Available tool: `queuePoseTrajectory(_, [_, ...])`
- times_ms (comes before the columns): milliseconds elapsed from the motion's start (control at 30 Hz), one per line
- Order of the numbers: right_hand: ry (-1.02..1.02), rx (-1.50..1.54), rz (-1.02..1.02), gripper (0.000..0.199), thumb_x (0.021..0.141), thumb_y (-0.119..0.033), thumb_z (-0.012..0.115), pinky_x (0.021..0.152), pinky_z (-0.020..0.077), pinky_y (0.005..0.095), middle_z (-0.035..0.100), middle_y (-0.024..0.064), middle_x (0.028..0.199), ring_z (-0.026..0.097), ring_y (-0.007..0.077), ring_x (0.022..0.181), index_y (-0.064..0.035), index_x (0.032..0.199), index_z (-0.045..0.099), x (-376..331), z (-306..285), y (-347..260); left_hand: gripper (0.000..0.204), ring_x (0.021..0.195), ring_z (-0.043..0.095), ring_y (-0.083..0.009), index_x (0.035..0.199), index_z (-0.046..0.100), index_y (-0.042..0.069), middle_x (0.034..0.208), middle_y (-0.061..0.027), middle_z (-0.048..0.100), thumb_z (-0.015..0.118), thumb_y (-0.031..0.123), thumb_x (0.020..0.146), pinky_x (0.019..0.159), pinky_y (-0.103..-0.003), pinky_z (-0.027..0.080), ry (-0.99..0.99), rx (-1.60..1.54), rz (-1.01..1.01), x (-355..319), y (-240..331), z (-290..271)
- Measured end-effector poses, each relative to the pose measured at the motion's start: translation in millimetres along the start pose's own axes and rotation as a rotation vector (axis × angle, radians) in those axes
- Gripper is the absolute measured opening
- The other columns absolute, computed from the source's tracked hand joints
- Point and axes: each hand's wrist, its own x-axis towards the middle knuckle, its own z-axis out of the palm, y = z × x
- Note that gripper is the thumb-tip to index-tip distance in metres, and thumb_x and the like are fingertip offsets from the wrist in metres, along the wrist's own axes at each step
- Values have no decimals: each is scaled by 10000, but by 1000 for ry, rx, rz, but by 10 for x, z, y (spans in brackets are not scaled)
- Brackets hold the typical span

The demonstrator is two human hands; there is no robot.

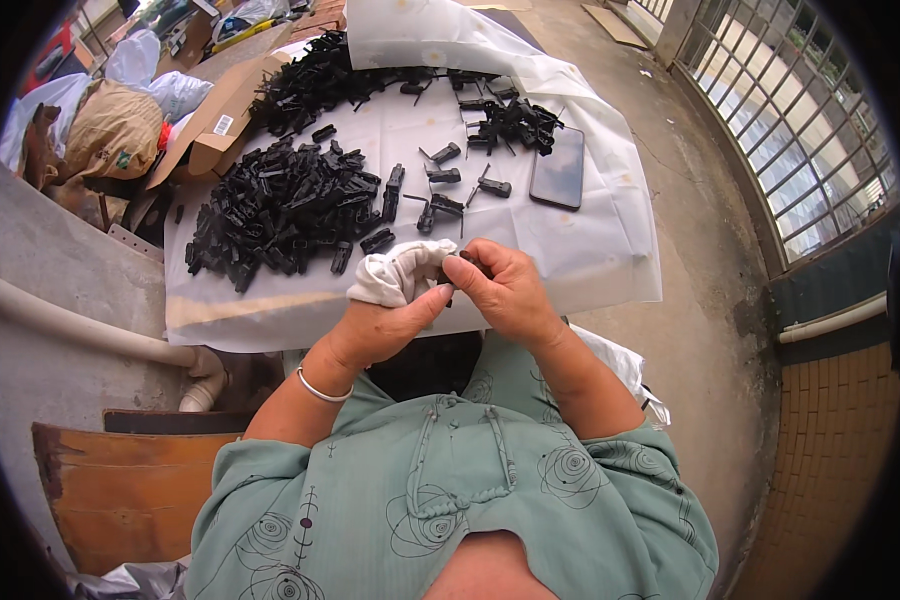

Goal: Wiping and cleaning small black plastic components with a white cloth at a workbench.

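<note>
Pinching a small dark part (449, 299) between thumb and fingers, the right hand (507, 287) is sitting close beside the left hand (395, 325), over the near edge of the white-covered table (615, 265)! A white cloth (395, 275) is covering the left fingers, so whether they're gripping the part too, I cannot tell. Beyond, black plastic pieces (285, 205) are lying heaped at left, loose ones are dotting the middle, and a phone (558, 170) is resting at right.
</note>
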Motion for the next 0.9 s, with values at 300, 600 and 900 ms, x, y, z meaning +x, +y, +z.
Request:
queuePoseTrajectory(300, [-121, -284, -228, 206, 901, -141, 498, 557, 407, 342, 515, 159, 638, 415, 302, 552, 15, 772, 533, -49, -33, -23, 317, 728, 555, -111, 1105, 540, -45, 867, -84, 605, 566, 23, 797, 641, -239, 473, 155, 276, 1, 20, -163, 52])
queuePoseTrajectory(600, [-98, 2, 16, 230, 922, -151, 468, 613, 413, 229, 554, -24, 722, 458, 60, 658, 14, 801, 573, -6, 103, 325, 290, 759, 578, -351, 1021, 566, -11, 852, -177, 597, 559, 36, 734, 675, -388, 474, 153, 795, 356, 30, -196, 68])
queuePoseTrajectory(900, [-32, -35, 19, 268, 934, -176, 448, 554, 389, 222, 515, -42, 674, 429, 42, 624, -3, 761, 560, 16, 220, 575, 302, 810, 575, -355, 1040, 561, -22, 913, -200, 588, 542, 78, 755, 724, -400, 468, 194, 936, 300, -12, -409, 40])
